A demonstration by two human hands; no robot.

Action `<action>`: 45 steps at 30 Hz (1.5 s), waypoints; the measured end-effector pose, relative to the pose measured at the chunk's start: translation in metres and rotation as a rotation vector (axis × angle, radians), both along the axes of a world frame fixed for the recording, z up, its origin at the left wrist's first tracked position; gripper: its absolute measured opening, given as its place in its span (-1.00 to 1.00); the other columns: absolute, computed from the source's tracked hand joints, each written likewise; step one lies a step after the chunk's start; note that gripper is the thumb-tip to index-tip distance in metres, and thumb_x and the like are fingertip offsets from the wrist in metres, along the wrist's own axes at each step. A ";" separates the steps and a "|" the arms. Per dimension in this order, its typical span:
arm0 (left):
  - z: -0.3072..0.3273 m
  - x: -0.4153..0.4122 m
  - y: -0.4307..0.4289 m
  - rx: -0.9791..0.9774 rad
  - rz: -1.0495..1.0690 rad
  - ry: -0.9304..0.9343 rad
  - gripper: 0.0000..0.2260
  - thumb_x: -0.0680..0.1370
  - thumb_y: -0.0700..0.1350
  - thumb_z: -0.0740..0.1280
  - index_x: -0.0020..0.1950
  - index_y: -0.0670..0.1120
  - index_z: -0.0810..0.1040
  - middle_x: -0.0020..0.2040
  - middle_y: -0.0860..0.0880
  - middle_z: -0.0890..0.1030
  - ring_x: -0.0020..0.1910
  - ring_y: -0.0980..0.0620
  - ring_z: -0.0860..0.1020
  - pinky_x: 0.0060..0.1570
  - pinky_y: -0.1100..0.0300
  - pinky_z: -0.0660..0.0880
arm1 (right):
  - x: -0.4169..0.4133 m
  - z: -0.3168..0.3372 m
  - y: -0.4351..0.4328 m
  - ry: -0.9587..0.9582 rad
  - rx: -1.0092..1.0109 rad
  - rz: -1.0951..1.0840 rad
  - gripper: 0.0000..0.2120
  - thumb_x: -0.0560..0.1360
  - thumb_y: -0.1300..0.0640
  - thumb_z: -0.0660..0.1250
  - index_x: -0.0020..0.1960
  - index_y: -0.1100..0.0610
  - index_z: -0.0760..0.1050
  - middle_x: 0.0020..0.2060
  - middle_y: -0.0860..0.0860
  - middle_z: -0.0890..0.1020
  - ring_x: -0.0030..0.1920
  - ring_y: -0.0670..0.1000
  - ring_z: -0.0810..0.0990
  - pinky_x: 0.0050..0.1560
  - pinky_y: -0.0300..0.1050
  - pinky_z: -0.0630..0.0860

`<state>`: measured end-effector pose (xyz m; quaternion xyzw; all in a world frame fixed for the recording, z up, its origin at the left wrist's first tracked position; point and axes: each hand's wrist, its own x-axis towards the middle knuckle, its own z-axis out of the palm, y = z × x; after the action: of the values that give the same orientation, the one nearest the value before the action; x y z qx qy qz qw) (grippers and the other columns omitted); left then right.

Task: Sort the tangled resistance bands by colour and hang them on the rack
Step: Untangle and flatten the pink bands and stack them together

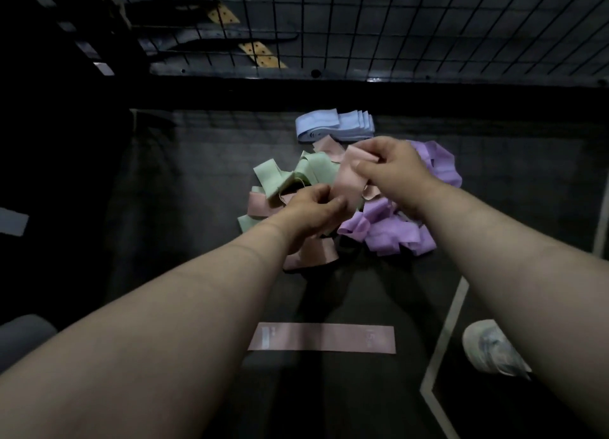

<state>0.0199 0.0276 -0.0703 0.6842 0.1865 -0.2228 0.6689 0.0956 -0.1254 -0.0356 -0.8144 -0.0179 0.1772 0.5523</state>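
Pink band [348, 182] between two pinching hands [317, 208] [390, 171]

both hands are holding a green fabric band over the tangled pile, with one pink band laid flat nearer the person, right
Not quite: the head view shows the left hand and right hand holding a pink fabric band, not green. The flat pink band does lie nearer the person.

A dark mat [197, 191] carried a tangled heap [385, 232] of green, pink and purple bands at its middle. A folded stack of pale blue bands [334, 125] lay just beyond the heap, toward the far edge. A single pink band [321, 337] lay flat and straight on the near side, well apart.
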 end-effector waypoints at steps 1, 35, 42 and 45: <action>0.008 -0.005 0.002 -0.014 -0.012 0.001 -0.56 0.33 0.11 0.46 0.07 -0.15 0.61 0.06 -0.25 0.68 -0.07 -0.10 0.61 0.02 -0.15 0.53 | -0.001 0.012 -0.001 0.003 0.036 -0.064 -0.81 0.54 0.29 0.38 0.02 0.02 0.59 -0.14 0.00 0.68 -0.12 -0.02 0.63 -0.08 -0.07 0.60; 0.268 -0.166 0.101 0.136 0.360 -0.325 -0.93 0.50 -0.29 0.48 -0.07 -0.23 0.62 -0.22 -0.15 0.65 -0.32 0.01 0.61 -0.37 0.20 0.58 | -0.179 0.255 -0.094 0.073 0.365 -0.380 -0.84 0.55 0.39 0.32 -0.08 0.16 0.56 -0.38 0.05 0.66 -0.50 -0.13 0.61 -0.54 -0.33 0.46; 0.257 -0.193 0.109 0.356 0.365 -0.427 -0.93 0.51 -0.25 0.48 -0.10 -0.15 0.61 -0.26 -0.05 0.61 -0.33 0.05 0.54 -0.35 0.25 0.49 | -0.199 0.241 -0.107 -0.074 0.101 -0.239 -0.92 0.51 0.27 0.45 -0.01 0.18 0.59 -0.22 0.04 0.63 -0.31 -0.08 0.50 -0.46 -0.30 0.38; 0.250 -0.202 0.107 0.269 0.299 -0.431 -0.92 0.50 -0.31 0.46 -0.08 -0.20 0.59 -0.22 -0.10 0.68 -0.26 -0.02 0.63 -0.27 0.17 0.57 | -0.209 0.227 -0.114 -0.040 0.147 -0.246 -0.92 0.51 0.27 0.42 -0.08 0.12 0.57 -0.30 0.08 0.58 -0.42 -0.03 0.42 -0.42 -0.23 0.30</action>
<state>-0.1822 0.1349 0.1793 0.7632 0.1666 0.0553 0.6219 -0.1130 -0.2396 0.1912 -0.7713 0.0579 0.0902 0.6273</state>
